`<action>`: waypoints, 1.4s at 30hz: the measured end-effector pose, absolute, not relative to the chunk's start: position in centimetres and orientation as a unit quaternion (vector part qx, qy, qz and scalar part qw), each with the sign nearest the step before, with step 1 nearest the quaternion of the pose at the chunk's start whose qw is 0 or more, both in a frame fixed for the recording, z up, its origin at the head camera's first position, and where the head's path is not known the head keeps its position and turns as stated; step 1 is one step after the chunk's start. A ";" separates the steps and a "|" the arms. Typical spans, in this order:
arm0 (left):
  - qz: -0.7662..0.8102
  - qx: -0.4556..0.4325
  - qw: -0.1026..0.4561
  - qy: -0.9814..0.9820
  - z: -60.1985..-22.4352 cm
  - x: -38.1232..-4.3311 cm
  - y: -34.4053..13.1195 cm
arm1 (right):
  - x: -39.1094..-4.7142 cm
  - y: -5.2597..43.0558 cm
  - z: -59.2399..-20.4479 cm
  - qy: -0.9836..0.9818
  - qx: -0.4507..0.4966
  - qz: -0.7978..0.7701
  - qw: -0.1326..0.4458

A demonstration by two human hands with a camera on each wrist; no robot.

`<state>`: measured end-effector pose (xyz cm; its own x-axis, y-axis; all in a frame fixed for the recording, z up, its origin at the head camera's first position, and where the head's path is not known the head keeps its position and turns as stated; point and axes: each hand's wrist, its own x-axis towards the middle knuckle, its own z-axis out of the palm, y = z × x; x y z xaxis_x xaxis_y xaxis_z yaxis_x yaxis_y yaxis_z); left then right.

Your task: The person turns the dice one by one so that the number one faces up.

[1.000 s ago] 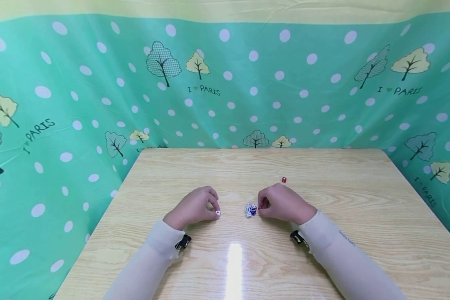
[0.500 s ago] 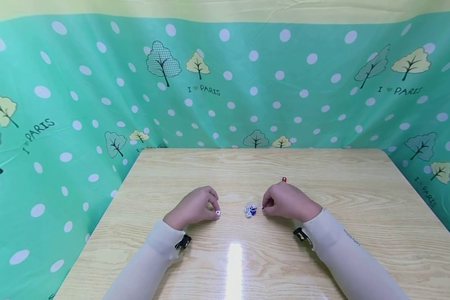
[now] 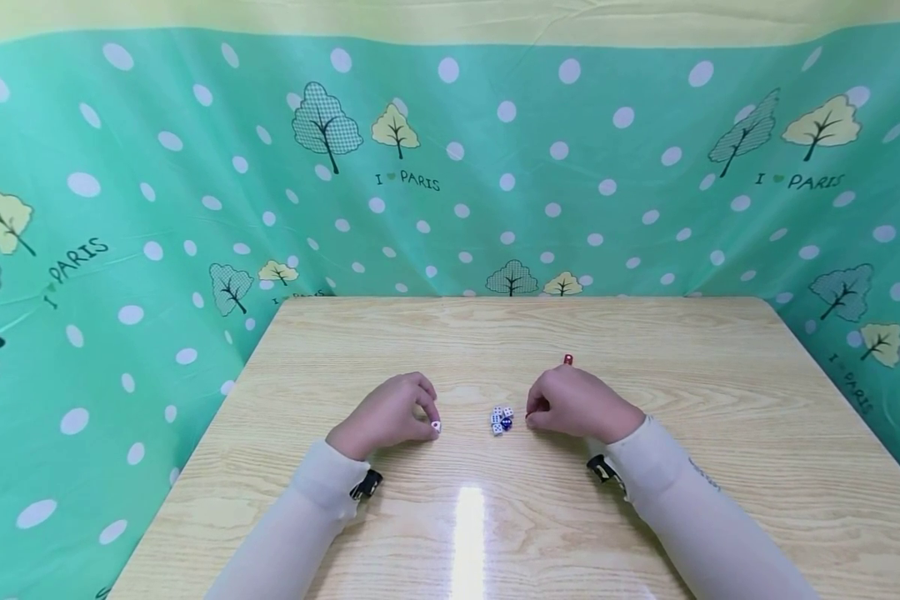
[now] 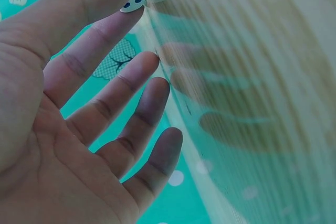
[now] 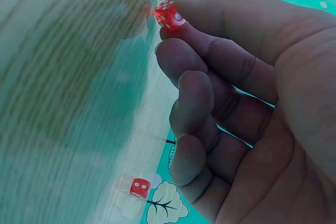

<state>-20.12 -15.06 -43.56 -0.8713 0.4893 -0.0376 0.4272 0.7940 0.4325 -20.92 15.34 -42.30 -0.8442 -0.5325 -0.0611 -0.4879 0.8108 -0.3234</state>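
My left hand (image 3: 392,414) pinches a white die (image 4: 133,2) with dark pips between thumb and index finger, down at the tabletop; its other fingers are loosely spread. Across from it, my right hand (image 3: 581,404) holds a translucent red die (image 5: 168,15) with white pips between thumb and fingertip, close to the table surface. Between the two hands sits a tight cluster of several white dice (image 3: 497,430) and a blue die (image 3: 506,423), nearer the right hand. Beyond the right hand lies another red die (image 3: 568,359), partly covered by that hand in the head view.
The light wood-grain table (image 3: 390,333) has a glossy top with a bright light reflection (image 3: 468,542) near the front. A green dotted curtain (image 3: 450,200) hangs behind it and along both sides.
My right hand has shifted slightly right with the red die, away from the cluster, and now overlaps the far red die in view. The left hand stays still.
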 end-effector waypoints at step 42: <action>0.220 0.246 0.069 0.942 -43.5 -20.1 -15.1 | -21.5 16.0 -42.5 0.935 -0.281 -0.203 0.082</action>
<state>-20.11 -15.07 -43.49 -0.8696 0.4933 -0.0222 0.4325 0.7826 0.4478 -21.49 15.96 -42.48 -0.8290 -0.5578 -0.0400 -0.4910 0.7603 -0.4253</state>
